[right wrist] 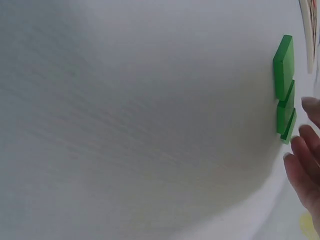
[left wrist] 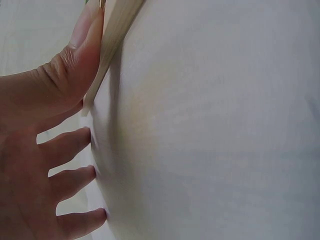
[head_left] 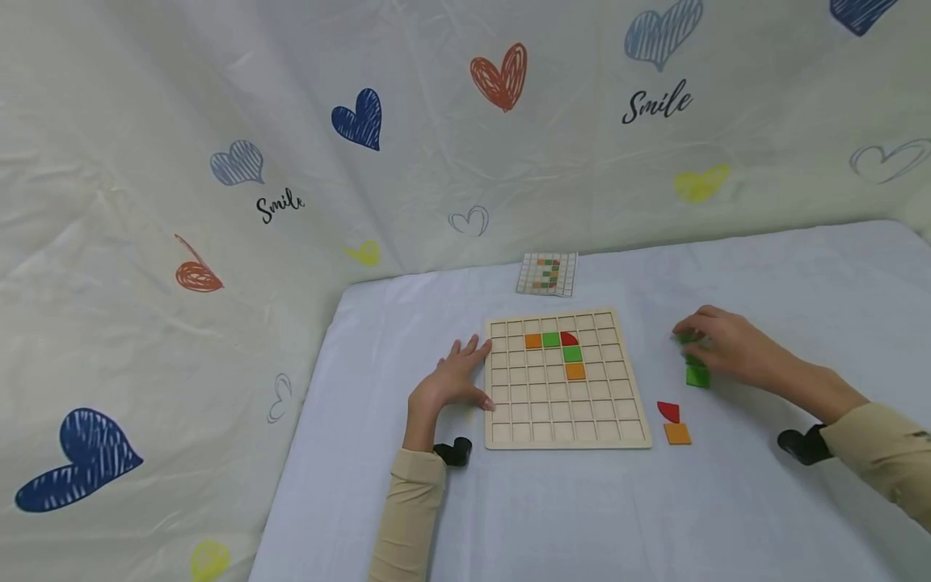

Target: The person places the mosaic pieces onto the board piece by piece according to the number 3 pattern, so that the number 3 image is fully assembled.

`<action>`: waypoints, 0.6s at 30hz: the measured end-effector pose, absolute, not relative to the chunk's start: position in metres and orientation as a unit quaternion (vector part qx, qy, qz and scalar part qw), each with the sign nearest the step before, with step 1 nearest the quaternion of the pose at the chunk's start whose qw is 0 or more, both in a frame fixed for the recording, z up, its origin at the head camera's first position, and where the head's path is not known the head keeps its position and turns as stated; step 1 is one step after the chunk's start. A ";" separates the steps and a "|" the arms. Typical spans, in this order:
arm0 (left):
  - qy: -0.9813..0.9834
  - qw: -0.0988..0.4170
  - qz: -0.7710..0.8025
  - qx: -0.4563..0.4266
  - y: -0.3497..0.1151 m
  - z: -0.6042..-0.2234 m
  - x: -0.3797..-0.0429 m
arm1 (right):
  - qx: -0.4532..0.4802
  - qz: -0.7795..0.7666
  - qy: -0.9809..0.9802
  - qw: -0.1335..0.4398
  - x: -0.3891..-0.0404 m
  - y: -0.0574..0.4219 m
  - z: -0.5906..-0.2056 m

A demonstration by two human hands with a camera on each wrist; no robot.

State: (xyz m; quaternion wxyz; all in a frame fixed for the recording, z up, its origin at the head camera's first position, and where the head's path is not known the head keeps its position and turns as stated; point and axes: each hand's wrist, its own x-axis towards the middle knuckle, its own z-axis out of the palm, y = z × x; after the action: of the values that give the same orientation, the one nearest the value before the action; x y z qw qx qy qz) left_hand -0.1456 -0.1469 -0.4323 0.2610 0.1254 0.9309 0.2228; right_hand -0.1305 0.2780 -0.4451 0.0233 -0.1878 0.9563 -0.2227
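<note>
A wooden grid board [head_left: 567, 444] lies on the white cloth, with orange, green and red tiles in several of its squares. My left hand [head_left: 452, 381], fingers spread, touches the board's left edge; in the left wrist view its thumb [left wrist: 82, 55] lies along the wooden side. Over a short column of green tiles [head_left: 698, 377] right of the board hovers my right hand [head_left: 735, 346]. The right wrist view has three green tiles [right wrist: 284, 67] in a row, with the thumb and fingers [right wrist: 302, 172] apart beside the far ones. The fingers partly hide the upper tiles in the head view.
A red quarter-round tile [head_left: 669, 411] and an orange square tile [head_left: 677, 434] lie right of the board. Behind the board is a small pattern card [head_left: 547, 275] with a coloured grid. A cloth backdrop [head_left: 422, 202] printed with hearts rises at the table's back and left.
</note>
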 end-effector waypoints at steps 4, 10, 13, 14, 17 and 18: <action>0.931 0.263 0.220 0.127 -0.147 -0.434 -0.146 | -0.177 -0.215 0.960 0.010 -0.135 0.281 -0.449; 0.931 0.263 0.222 0.125 -0.147 -0.435 -0.147 | -0.148 -0.202 0.968 0.029 -0.139 0.281 -0.450; 0.930 0.263 0.222 0.126 -0.148 -0.435 -0.147 | -0.132 -0.199 0.970 0.036 -0.142 0.280 -0.451; 0.930 0.263 0.223 0.126 -0.148 -0.435 -0.147 | -0.129 -0.201 0.970 0.038 -0.142 0.280 -0.451; 0.930 0.265 0.224 0.126 -0.148 -0.435 -0.146 | -0.125 -0.220 0.967 0.038 -0.144 0.279 -0.452; 0.930 0.264 0.223 0.125 -0.148 -0.435 -0.147 | -0.126 -0.227 0.965 0.034 -0.144 0.278 -0.453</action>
State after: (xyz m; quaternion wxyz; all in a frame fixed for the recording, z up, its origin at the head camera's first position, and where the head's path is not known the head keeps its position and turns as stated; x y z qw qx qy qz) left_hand -0.1466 -0.1482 -0.4352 0.2644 0.1251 0.9298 0.2234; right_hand -0.1439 0.2783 -0.4530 0.0342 -0.1258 0.9650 -0.2274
